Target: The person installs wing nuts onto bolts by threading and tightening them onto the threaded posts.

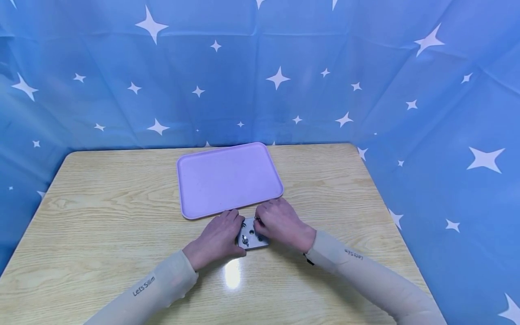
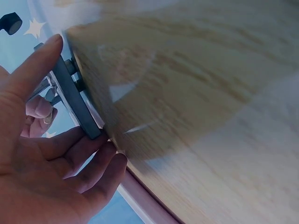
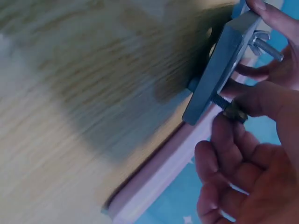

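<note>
A small metal plate (image 1: pixel 256 243) with holes and bolts through it is held just above the table in front of the tray. My left hand (image 1: pixel 221 234) grips the plate by its edges, thumb on the near side and fingers at the far side. One bolt carries a wing nut (image 3: pixel 259 42), standing up from the plate. With thumb and forefinger, my right hand (image 1: pixel 280 223) pinches a small nut (image 3: pixel 236 113) on the threaded end of another bolt (image 3: pixel 219 101). Bolt heads (image 2: pixel 71 66) stick out under the plate.
A purple tray (image 1: pixel 229 180) lies on the wooden table (image 1: pixel 113 216) just beyond both hands, with its near edge close to the fingers. Blue cloth (image 1: pixel 227 67) with white stars hangs behind the table and along its sides.
</note>
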A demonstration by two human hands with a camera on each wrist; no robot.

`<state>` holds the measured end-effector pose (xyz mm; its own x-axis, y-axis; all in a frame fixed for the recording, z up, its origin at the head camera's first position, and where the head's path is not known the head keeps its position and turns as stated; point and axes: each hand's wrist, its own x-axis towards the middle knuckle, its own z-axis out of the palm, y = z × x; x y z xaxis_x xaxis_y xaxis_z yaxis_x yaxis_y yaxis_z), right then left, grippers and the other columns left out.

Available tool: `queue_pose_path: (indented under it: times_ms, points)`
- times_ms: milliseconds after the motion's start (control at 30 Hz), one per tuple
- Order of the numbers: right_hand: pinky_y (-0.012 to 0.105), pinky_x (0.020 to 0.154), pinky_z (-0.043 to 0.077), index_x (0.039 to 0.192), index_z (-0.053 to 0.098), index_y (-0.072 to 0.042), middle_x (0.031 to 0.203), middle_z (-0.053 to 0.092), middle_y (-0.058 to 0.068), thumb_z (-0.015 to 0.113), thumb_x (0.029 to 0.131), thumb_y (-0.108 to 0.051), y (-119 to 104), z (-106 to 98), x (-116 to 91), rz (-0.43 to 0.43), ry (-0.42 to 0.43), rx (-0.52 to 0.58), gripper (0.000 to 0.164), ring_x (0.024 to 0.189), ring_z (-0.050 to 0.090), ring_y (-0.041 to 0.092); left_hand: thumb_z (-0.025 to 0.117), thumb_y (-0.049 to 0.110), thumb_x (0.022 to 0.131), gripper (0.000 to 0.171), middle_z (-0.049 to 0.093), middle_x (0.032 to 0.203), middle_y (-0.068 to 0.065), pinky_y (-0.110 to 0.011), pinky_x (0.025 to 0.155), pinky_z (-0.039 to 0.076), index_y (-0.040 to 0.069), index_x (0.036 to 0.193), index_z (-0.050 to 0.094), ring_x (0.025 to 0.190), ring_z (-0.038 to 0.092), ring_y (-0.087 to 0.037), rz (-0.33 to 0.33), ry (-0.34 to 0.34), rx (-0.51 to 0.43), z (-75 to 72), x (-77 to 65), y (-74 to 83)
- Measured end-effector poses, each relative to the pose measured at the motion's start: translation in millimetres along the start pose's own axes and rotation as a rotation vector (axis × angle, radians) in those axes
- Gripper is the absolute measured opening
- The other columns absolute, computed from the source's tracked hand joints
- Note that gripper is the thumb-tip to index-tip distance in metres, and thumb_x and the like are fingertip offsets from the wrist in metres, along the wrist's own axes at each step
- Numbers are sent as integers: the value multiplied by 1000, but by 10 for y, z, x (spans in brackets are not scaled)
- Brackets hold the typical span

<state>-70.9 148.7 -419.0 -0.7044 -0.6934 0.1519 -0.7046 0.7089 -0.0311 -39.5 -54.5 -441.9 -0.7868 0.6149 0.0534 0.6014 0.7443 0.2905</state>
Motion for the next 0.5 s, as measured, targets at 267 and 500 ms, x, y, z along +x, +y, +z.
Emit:
queue_pose_path:
  times_ms: [267,500]
  points:
    - [39,88,40,122,65,-20,128,59,-6,65,91,-20,173,-159,-41,-314,-140,-4,31,118,51,17,86,48,56,71,47,89,-2,-34,67,42,4,104,60,80,46,-20,4,5,5,17,6,-16]
    - [36,87,41,122,66,-22,128,60,-9,67,91,-16,222,-175,-63,-405,-194,-81,31,119,50,14,86,47,56,71,47,89,-2,-33,66,42,3,105,61,80,46,-19,-4,-2,-10,10,3,-2]
